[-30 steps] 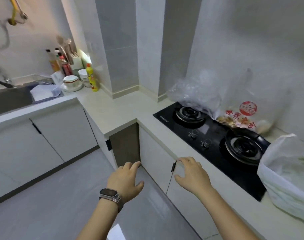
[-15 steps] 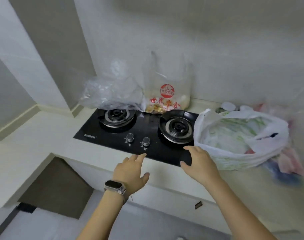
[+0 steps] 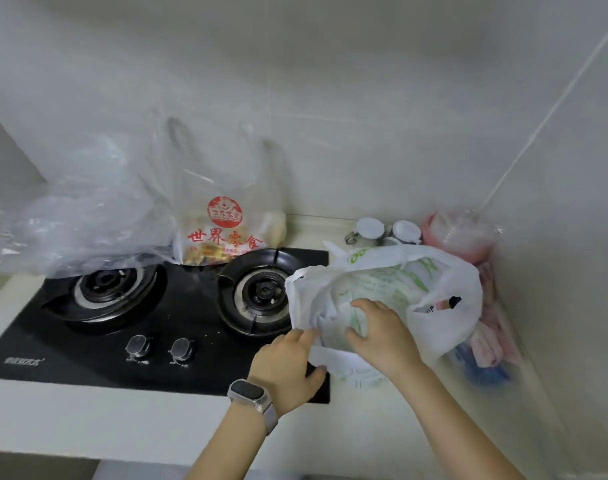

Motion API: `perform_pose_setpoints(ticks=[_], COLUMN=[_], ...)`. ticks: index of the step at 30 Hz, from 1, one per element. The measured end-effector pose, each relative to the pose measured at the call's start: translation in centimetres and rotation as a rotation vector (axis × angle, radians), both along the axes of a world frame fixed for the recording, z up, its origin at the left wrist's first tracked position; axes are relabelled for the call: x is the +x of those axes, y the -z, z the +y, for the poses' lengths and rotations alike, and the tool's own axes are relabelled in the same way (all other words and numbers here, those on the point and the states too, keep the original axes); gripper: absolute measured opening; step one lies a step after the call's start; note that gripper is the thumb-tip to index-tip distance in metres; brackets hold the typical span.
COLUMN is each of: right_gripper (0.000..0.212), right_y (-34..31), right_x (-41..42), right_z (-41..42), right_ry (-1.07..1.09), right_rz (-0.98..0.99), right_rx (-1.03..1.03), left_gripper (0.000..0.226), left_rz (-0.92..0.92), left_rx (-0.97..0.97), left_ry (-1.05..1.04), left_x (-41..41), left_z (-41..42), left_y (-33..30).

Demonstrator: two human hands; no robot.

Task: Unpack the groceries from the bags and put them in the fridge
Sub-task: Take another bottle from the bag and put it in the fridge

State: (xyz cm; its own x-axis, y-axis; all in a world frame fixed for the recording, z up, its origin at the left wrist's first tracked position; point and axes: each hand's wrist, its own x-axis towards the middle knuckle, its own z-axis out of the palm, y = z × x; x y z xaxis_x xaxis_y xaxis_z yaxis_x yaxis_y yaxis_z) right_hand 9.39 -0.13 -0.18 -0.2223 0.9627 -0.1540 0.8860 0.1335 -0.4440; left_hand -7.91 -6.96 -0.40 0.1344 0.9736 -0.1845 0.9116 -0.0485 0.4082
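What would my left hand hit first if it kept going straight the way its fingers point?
The left hand points up and right, and its fingertips already look to be at the edge of the white grocery bag, so it would meet that bag first. Actual contact is hard to confirm.

One camera, worn on the head, looking down at the counter

It looks forward and down, close to the counter [image 3: 88, 420] and facing the wall behind it. The stove [image 3: 178, 317] fills the left and middle, the counter's right back corner sits at the right, and both arms reach in from the bottom edge.
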Motion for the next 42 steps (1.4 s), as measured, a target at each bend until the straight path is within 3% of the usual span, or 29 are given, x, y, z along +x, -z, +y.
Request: perform_pose_setpoints(ticks=[7, 12, 16, 19, 22, 28, 32, 35, 39, 42], right_gripper=[0.042, 0.035, 0.031, 0.029, 0.028, 0.039, 0.04, 0.041, 0.039, 0.039], right_y=[3.2, 6.9, 7.2, 6.2, 4.0, -1.9, -1.7, 0.4, 4.1, 2.5], right_x=[2.0, 1.9, 2.2, 2.9, 4.0, 7.4, 10.9, 12.5, 14.2, 13.1], right_z=[4.7, 6.0, 6.3, 6.7, 6.9, 6.8, 7.0, 6.3, 5.9, 5.6], right_ry=[-0.024, -0.067, -0.087, -0.079, -0.013, 0.301, 0.515, 0.509, 0.51, 0.568], right_rz=[-0.003, -0.184, -0.382, -0.526, -0.547, -0.248, -0.115, -0.074, 0.054, -0.011], right_rx=[-0.236, -0.533, -0.615, -0.534, -0.323, 0.142, 0.0, -0.128, -0.062, -0.038], left_gripper=[0.061, 0.056, 0.058, 0.057, 0.056, 0.054, 0.051, 0.05, 0.047, 0.045], left_rz=[-0.032, -0.004, 0.025, 0.015, 0.017, 0.008, -0.05, -0.076, -0.116, -0.153], left_rx=[-0.075, -0.102, -0.147, -0.139, -0.142, -0.085, -0.06, -0.062, -0.102, -0.129], left_ry=[0.122, 0.21, 0.273, 0.293, 0.329, 0.39, 0.373, 0.351, 0.296, 0.249], left_x=[3.2, 4.2, 4.5, 4.7, 5.5, 7.9, 8.5, 8.4, 7.7, 7.0], left_z=[4.7, 6.8, 8.0, 9.0, 9.4, 10.0, 9.9, 9.7, 9.4, 9.1], left_y=[0.7, 1.3, 1.6, 1.8, 1.9, 2.0, 2.5, 2.8, 3.6, 3.8])
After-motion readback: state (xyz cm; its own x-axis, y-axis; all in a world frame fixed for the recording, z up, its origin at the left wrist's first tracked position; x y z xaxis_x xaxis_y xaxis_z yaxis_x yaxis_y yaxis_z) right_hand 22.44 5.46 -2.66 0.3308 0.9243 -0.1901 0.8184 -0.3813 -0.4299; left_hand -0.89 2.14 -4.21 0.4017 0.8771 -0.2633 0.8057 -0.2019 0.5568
